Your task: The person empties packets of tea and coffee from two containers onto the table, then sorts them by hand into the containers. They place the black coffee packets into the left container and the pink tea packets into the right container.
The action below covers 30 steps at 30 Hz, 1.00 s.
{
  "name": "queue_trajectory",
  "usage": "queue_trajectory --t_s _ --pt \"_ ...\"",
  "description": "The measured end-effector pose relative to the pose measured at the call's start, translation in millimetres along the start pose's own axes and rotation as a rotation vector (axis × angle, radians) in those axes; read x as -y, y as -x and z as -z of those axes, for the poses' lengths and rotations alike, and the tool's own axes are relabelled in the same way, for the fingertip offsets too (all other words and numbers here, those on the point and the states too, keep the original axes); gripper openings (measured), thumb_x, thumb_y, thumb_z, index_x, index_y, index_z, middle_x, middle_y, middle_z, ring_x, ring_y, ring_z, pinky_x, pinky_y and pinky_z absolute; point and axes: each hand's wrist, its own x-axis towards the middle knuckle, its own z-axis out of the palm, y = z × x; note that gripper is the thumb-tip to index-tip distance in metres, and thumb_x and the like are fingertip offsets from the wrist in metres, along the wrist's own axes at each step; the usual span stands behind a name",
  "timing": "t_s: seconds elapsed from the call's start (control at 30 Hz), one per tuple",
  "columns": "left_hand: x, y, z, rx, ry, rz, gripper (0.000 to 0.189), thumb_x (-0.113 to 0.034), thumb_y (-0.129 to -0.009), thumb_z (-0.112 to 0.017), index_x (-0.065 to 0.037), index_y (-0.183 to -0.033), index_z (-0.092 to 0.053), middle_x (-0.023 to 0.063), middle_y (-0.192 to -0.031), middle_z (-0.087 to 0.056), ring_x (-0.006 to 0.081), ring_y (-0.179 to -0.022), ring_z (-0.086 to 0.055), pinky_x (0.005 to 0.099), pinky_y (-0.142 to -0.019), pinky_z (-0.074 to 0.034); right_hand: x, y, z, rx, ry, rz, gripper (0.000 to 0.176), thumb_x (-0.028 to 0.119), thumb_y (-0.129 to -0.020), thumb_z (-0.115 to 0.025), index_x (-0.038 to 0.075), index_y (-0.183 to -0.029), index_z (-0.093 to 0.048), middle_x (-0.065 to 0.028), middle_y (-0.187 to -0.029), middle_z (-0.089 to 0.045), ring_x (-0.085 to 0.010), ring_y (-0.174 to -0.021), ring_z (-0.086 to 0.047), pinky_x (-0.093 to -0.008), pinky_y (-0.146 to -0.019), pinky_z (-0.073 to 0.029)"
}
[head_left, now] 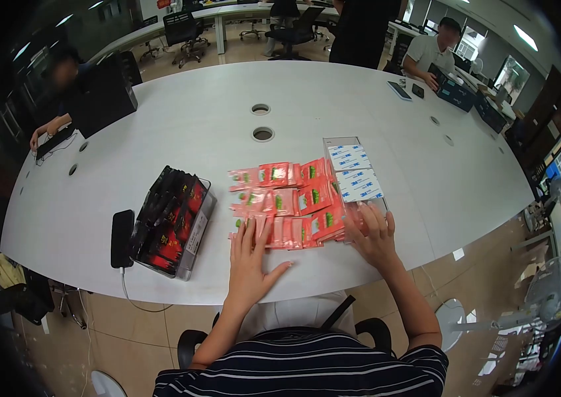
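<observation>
Three rows of overlapping red-pink sachets with green marks lie on the white table in front of me. My left hand rests flat, fingers spread, on the left part of the nearest row. At the right end of the rows, my right hand has slightly bent fingers, with thumb and fingers apart. It is at the near end of a long clear plastic box, whose top shows white panels with blue print. Whether those fingertips touch the box or the sachets is hard to tell.
A clear bin full of black-and-red packets stands at left, beside a black phone on a cable. Two round cable holes are farther back. People sit at both far sides, near a laptop and dark boxes.
</observation>
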Motion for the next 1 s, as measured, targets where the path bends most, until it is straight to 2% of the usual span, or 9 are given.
queue_trajectory --t_s 0.1,0.37,0.47,0.5,0.53,0.6,0.73,0.83,1.0 --pt "0.5 0.0 -5.3 0.017 -0.102 0.032 0.08 -0.047 -0.08 -0.07 -0.016 -0.147 -0.038 0.0223 -0.153 -0.024 0.0424 -0.142 -0.018 0.0624 -0.111 -0.014 -10.3 0.9 0.5 -0.002 0.049 0.044 0.046 0.028 -0.089 -0.061 0.035 -0.135 -0.052 -0.0046 -0.135 -0.048 -0.0175 -0.128 -0.044 -0.0436 -0.115 -0.018" --pt "6.8 1.8 -11.7 -0.025 -0.125 0.096 0.079 -0.04 -0.08 -0.07 -0.006 -0.145 -0.038 0.0249 -0.155 -0.019 0.0446 -0.144 -0.01 0.0637 -0.112 -0.003 -49.5 -3.2 2.8 0.037 0.256 0.186 0.049 0.034 -0.093 -0.054 0.041 -0.14 -0.043 -0.0011 -0.136 -0.047 -0.0143 -0.129 -0.042 -0.041 -0.117 -0.016" --pt "6.6 -1.5 -9.6 -0.037 -0.106 0.096 0.076 -0.035 -0.08 -0.07 -0.006 -0.143 -0.04 0.0247 -0.155 -0.019 0.0461 -0.144 -0.01 0.0632 -0.112 -0.001 -64.1 -7.4 -4.6 -0.007 0.264 0.198 0.051 0.032 -0.092 -0.054 0.042 -0.141 -0.041 0.0007 -0.135 -0.048 -0.0133 -0.128 -0.042 -0.0368 -0.115 -0.02" --pt "3.9 -1.8 -10.0 -0.03 -0.099 0.101 0.076 -0.034 -0.08 -0.07 -0.007 -0.143 -0.04 0.0246 -0.155 -0.019 0.046 -0.144 -0.01 0.0632 -0.112 -0.001 -69.4 -7.5 -4.8 -0.025 0.258 0.207 0.052 0.031 -0.092 -0.055 0.042 -0.141 -0.041 0.0009 -0.134 -0.048 -0.0132 -0.127 -0.043 -0.036 -0.115 -0.021" --pt "3.1 -3.0 -9.3 -0.024 -0.096 0.109 0.075 -0.034 -0.079 -0.071 -0.007 -0.143 -0.041 0.0245 -0.155 -0.019 0.0459 -0.144 -0.01 0.0632 -0.112 -0.001 -73.8 -9.7 -4.3 -0.022 0.219 0.211 0.045 0.033 -0.088 -0.06 0.044 -0.13 -0.051 0.0009 -0.136 -0.048 -0.0139 -0.127 -0.044 -0.0393 -0.117 -0.016" --pt "0.2 -4.1 -6.9 -0.025 -0.076 0.14 0.072 -0.031 -0.081 -0.07 -0.01 -0.143 -0.042 0.0209 -0.156 -0.021 0.0426 -0.145 -0.009 0.0595 -0.114 -0.001 -82.2 -11.2 -3.0 -0.008 0.266 0.219 0.045 0.033 -0.088 -0.061 0.045 -0.13 -0.05 0.001 -0.135 -0.048 -0.014 -0.127 -0.044 -0.0394 -0.117 -0.016" --pt "2.2 -4.6 -7.6 -0.036 -0.083 0.111 0.069 -0.03 -0.079 -0.072 -0.009 -0.139 -0.046 0.023 -0.154 -0.022 0.045 -0.144 -0.011 0.0623 -0.112 -0.003 -100.0 -7.5 -2.0 -0.042 0.303 0.193 0.046 0.032 -0.087 -0.064 0.044 -0.13 -0.051 0.0002 -0.135 -0.048 -0.0155 -0.127 -0.044 -0.0395 -0.117 -0.017" --pt "0.4 -5.6 -7.3 -0.034 -0.075 0.126 0.066 -0.03 -0.08 -0.072 -0.009 -0.138 -0.047 0.0222 -0.154 -0.023 0.0444 -0.144 -0.011 0.0623 -0.112 -0.004 -111.1 -2.1 1.0 -0.094 0.406 0.141 0.046 0.043 -0.093 -0.056 0.046 -0.137 -0.043 0.0011 -0.136 -0.047 -0.0136 -0.129 -0.042 -0.0366 -0.115 -0.022" --pt "1.4 -4.9 -7.6 -0.037 -0.061 0.125 0.064 -0.029 -0.08 -0.072 -0.01 -0.136 -0.049 0.021 -0.154 -0.024 0.0438 -0.144 -0.012 0.0622 -0.112 -0.004 -127.3 28.6 0.1 -0.184 0.236 -0.076 0.073 0.035 -0.075 -0.079 0.033 -0.138 -0.043 -0.0078 -0.138 -0.045 -0.0246 -0.129 -0.042 -0.0417 -0.112 -0.027"
